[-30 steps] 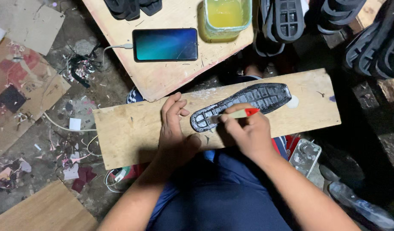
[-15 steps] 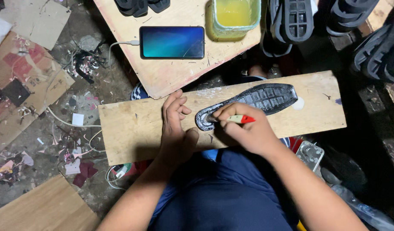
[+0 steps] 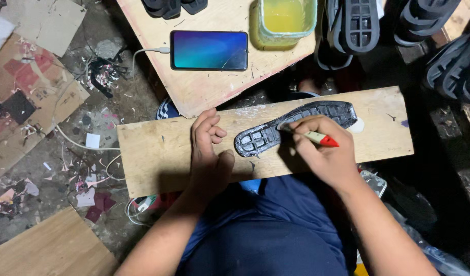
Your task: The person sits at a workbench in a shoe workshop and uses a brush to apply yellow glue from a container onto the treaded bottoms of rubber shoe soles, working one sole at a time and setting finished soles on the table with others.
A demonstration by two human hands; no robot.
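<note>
Left hand [image 3: 207, 153] flat, fingers loosely curled, right hand [image 3: 322, 153] closed in a pinch grip

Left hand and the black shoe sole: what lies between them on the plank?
Head view: only bare wood of the plank shows between the left hand and the shoe sole; they lie close, not touching.

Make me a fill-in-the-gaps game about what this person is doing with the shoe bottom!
1. The right hand holds a pen with a ____ cap over the black shoe sole.
2. The left hand rests flat on the wooden ____, just left of the sole.
3. The phone on the farther board lies left of a tub of ____ liquid.

Missing words: red; board; yellow
</note>
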